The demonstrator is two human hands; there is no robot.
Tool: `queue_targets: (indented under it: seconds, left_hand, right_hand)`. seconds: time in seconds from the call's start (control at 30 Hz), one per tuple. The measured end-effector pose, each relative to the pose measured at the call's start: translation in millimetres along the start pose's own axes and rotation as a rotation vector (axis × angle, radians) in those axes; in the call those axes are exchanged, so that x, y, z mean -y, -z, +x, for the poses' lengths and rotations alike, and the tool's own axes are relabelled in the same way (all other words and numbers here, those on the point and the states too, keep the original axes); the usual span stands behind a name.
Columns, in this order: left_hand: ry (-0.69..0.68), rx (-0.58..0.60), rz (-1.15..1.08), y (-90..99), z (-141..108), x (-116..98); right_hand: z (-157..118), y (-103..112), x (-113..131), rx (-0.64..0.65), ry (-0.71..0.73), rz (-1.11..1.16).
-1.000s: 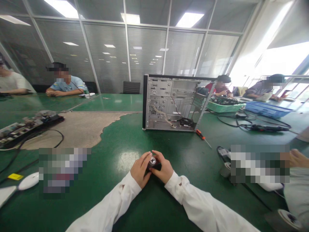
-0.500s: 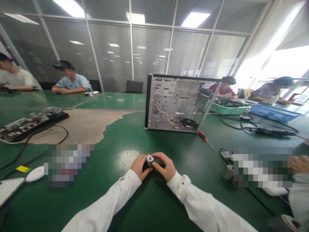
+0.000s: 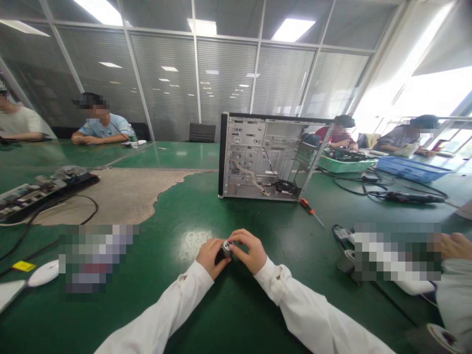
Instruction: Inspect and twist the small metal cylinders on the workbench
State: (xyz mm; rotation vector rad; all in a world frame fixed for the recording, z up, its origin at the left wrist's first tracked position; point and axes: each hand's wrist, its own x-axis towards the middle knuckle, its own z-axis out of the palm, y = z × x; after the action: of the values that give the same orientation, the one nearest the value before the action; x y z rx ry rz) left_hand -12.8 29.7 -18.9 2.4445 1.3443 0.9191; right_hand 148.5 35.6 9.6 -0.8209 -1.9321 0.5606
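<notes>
A small dark metal cylinder with a silver top (image 3: 226, 249) stands at the front middle of the green table (image 3: 191, 211). My left hand (image 3: 212, 257) is wrapped round its left side, thumb in front. My right hand (image 3: 250, 250) has its thumb and forefinger pinched together at the cylinder's top right; a tiny reddish bit shows by the fingertips, too small to make out. Beyond my hands stands an open computer case (image 3: 273, 157) with wires and a black part inside. An orange and black screwdriver (image 3: 308, 206) lies by the case's lower right corner.
At right are a green basket (image 3: 344, 164), a blue basket (image 3: 413, 169), black cables, more cylinders (image 3: 346, 260) and a neighbour's hand (image 3: 455, 246). At left lie a circuit board (image 3: 47, 191) and a white mouse (image 3: 44, 273). Several people sit around the table.
My right thumb and forefinger have moved from the cylinder's side up to its top. My left hand still holds the cylinder. The view has shifted slightly.
</notes>
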Motion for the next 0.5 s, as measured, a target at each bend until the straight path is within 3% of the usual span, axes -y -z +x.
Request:
queue_targets:
  seconds: [0.13,0.27,0.5]
  left_hand:
    - [0.009,0.004,-0.009,-4.0,-1,6]
    - [0.113,-0.027,0.034,-5.0,0,14]
    - [0.286,-0.023,0.177,-0.6,1,31]
  right_hand:
    - [3,3,-1,-0.056,0.004,0.020]
    - [2,9,-22,-0.091,-0.031,-0.096]
    - [-9,30,-67,0.183,-0.229,-0.540]
